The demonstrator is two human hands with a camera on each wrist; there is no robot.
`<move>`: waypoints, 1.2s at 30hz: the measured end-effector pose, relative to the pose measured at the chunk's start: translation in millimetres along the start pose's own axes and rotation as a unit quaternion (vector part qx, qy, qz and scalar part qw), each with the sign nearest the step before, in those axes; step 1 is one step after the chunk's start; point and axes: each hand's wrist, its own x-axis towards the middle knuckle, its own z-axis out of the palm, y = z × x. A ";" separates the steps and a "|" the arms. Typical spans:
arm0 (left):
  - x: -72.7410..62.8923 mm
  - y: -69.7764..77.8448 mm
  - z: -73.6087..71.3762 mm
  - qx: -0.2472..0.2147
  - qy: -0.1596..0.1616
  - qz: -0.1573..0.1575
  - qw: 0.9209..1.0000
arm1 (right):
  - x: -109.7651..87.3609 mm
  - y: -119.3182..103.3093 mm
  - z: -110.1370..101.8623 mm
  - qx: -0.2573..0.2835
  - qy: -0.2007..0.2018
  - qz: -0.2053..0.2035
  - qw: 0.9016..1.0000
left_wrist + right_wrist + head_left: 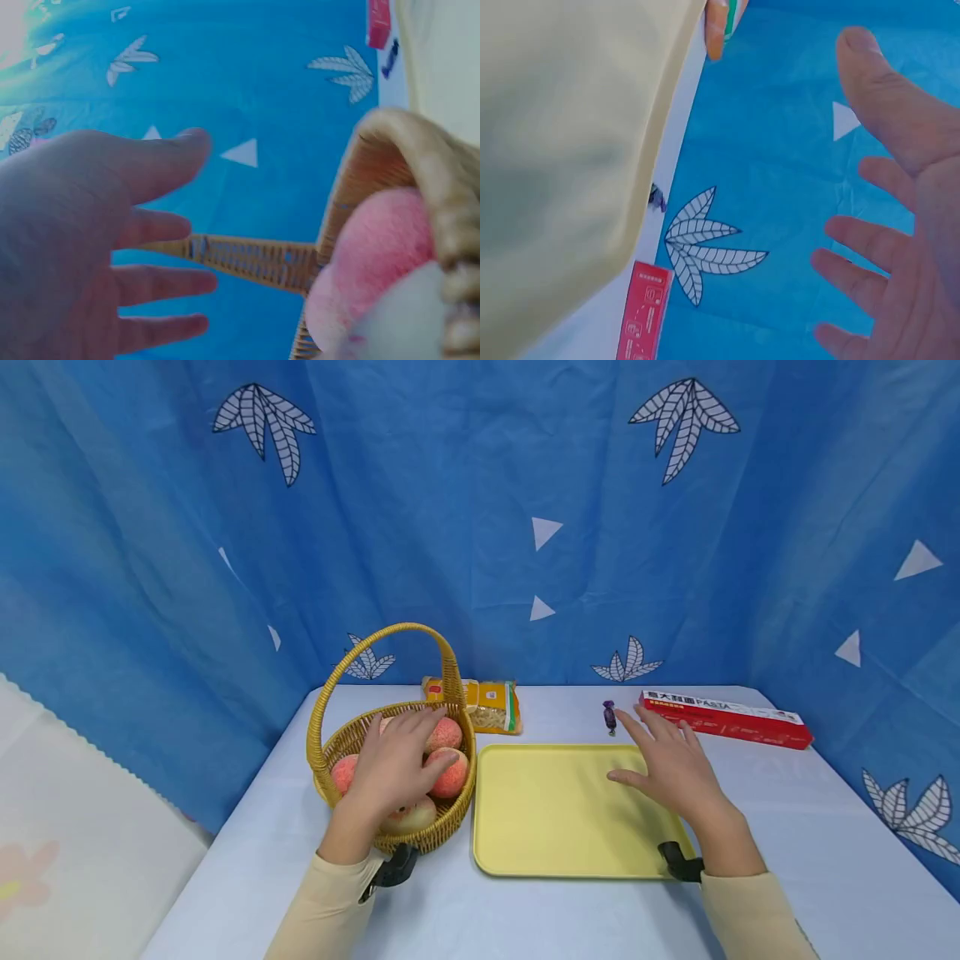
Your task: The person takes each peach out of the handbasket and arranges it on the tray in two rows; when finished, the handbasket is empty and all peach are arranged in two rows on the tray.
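Note:
My left hand point(395, 766) hovers over the wicker basket point(324, 781) with its fingers spread and nothing held. Inside the basket lie several pink, peach-like fruits point(447, 774) and a paler yellowish fruit point(411, 817); the hand hides part of them. In the left wrist view, pink fruit point(384, 240) shows beside the basket's woven rim. Above the right part of the yellow tray point(555, 810) my right hand point(671, 768) is held with fingers apart, holding nothing. Its fingertips appear close to a small purple wrapped candy point(609, 717) beyond the tray.
A red PASTA box point(738, 722) lies at the back right of the white table point(442, 910). Behind the basket is a yellow-orange pasta bag point(497, 706). The basket's tall arched handle point(397, 628) rises beside the left hand. A blue curtain point(465, 527) hangs behind.

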 end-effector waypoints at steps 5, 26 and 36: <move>-4.7 9.4 -17.0 -0.044 0.060 0.026 0.997 | 1.2 -7.1 -3.8 0.011 0.008 -0.004 1.000; -28.5 -6.9 -83.5 -0.319 0.466 0.198 0.801 | 9.7 -35.6 -0.9 0.122 -0.010 -0.056 0.991; -27.8 -46.1 -80.4 -0.382 0.507 0.145 0.759 | 23.0 -60.5 4.5 0.167 -0.005 -0.096 0.981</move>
